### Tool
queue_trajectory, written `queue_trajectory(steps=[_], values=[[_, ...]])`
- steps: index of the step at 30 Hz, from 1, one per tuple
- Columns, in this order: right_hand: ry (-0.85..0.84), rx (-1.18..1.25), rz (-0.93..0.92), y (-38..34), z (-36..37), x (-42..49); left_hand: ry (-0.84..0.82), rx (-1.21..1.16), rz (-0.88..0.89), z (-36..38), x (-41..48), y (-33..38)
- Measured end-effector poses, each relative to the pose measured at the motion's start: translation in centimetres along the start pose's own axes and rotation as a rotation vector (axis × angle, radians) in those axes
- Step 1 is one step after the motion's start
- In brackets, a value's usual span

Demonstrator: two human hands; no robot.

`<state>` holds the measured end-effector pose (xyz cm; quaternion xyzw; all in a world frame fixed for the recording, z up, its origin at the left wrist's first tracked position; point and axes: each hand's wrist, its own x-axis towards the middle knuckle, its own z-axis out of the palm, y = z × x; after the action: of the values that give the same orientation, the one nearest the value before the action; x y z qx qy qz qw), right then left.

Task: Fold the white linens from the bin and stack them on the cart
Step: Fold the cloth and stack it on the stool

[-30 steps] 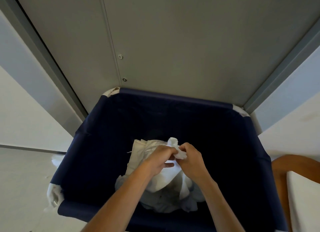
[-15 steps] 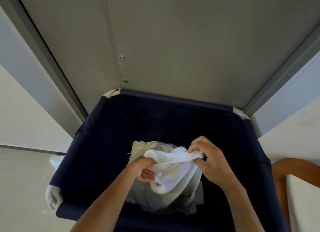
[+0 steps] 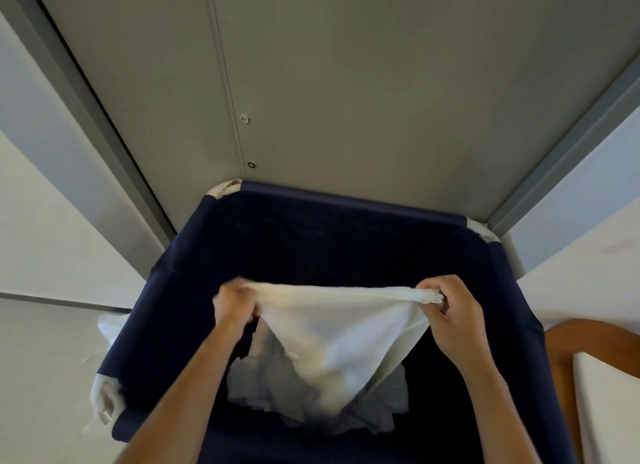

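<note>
A white linen (image 3: 341, 335) hangs stretched between my two hands over the dark blue fabric bin (image 3: 346, 235). My left hand (image 3: 235, 304) grips its left corner and my right hand (image 3: 450, 314) pinches its right corner. The top edge is pulled taut and the cloth droops to a point below. More crumpled white linens (image 3: 277, 387) lie in the bottom of the bin, partly hidden behind the held cloth.
A grey panelled wall (image 3: 346, 82) rises right behind the bin. At the right edge stands a wooden piece (image 3: 568, 345) carrying a white pad (image 3: 609, 404). White fabric (image 3: 104, 397) pokes out at the bin's left corner. Pale floor lies to the left.
My hands have moved apart and upward, spreading the bunched linen into a taut sheet. It has lifted away from the pile in the bin.
</note>
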<state>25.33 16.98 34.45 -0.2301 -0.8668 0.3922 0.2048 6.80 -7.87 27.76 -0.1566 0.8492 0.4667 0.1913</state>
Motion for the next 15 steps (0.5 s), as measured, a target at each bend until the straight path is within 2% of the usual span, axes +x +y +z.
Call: queue_trajectory(steps=[4,8,15], values=[[0.129,-0.028,0.131,1.2,-0.1,0.7,0.089,-0.115,0.315,-2.3,-1.8,4.7],[0.212,-0.009,0.189,0.8,-1.0,2.3,0.113,-0.157,0.458,-2.5,-3.4,6.7],[0.345,0.097,0.179,-1.1,-2.5,3.3,0.183,-0.225,0.634,-4.0,-5.6,9.7]])
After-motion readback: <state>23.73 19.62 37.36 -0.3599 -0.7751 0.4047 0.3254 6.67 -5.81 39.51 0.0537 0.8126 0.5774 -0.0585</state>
